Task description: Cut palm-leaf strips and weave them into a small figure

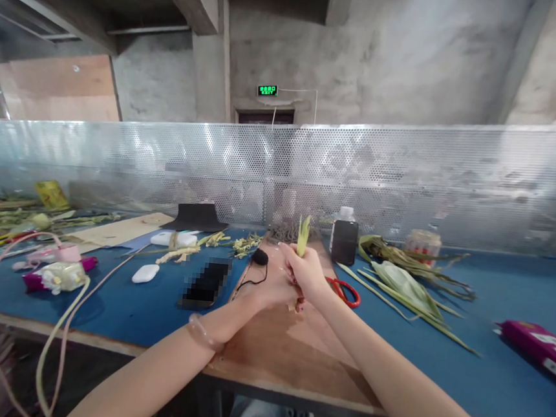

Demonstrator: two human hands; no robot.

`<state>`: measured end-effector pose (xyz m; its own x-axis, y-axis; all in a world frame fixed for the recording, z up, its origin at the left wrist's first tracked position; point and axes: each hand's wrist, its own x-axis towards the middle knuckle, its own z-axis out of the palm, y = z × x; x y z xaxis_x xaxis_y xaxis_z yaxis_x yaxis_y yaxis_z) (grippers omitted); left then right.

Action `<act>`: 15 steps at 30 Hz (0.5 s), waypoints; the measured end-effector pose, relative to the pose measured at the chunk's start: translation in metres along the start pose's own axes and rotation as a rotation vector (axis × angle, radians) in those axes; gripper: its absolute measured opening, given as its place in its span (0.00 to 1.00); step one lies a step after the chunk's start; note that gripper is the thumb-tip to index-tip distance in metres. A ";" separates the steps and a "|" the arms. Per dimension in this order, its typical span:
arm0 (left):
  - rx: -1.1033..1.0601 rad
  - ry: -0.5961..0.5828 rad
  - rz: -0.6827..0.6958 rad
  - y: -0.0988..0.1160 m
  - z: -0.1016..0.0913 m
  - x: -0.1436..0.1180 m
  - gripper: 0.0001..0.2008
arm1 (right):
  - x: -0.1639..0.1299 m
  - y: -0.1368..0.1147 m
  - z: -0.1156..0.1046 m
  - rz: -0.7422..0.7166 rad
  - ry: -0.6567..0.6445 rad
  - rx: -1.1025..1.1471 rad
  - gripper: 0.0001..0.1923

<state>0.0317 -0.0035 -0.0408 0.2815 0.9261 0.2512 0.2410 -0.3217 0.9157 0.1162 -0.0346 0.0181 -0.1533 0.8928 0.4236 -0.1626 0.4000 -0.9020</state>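
Note:
Over a brown wooden board (289, 355), my two hands meet close together. My right hand (310, 273) is closed around a pale yellow-green strip of plant leaf (303, 235), whose tip sticks up above the fist. Against it, my left hand (275, 289) has its fingers curled in; what they grip is hidden between the hands. A small pinkish and pale bit (298, 306) shows just below them. Red-handled scissors (348, 294) lie right of my right wrist. A black foam ball (260, 257) on a thin cord is beside my left hand.
Left on the blue tabletop lie a dark phone (207, 283), a white case (146, 273) and cables (68, 310). To the right are a bottle (344, 237), green husk leaves (407, 288) and a purple packet (541, 348). A perforated metal screen (189, 162) stands behind.

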 end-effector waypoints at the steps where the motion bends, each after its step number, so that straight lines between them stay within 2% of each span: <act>1: 0.028 -0.096 -0.019 0.001 -0.001 0.000 0.11 | 0.001 0.000 -0.001 0.007 0.001 0.005 0.22; 3: 0.061 -0.210 -0.026 0.003 -0.002 -0.001 0.11 | 0.001 -0.001 -0.002 0.020 0.014 0.035 0.21; 7: 0.052 -0.275 0.015 0.008 -0.001 -0.004 0.08 | 0.003 -0.005 -0.006 -0.021 0.060 0.100 0.21; 9: 0.059 -0.310 -0.007 0.012 0.000 -0.005 0.08 | 0.003 -0.004 -0.007 -0.070 0.066 0.075 0.23; 11: 0.060 -0.315 -0.043 0.015 0.000 -0.006 0.07 | 0.004 -0.002 -0.007 -0.086 0.071 0.018 0.24; 15: -0.040 -0.216 -0.051 0.017 0.001 -0.004 0.02 | 0.002 -0.004 -0.007 -0.023 0.085 -0.052 0.25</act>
<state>0.0353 -0.0132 -0.0269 0.4636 0.8757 0.1349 0.2242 -0.2633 0.9383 0.1234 -0.0328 0.0217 -0.0668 0.8967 0.4375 -0.1141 0.4288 -0.8962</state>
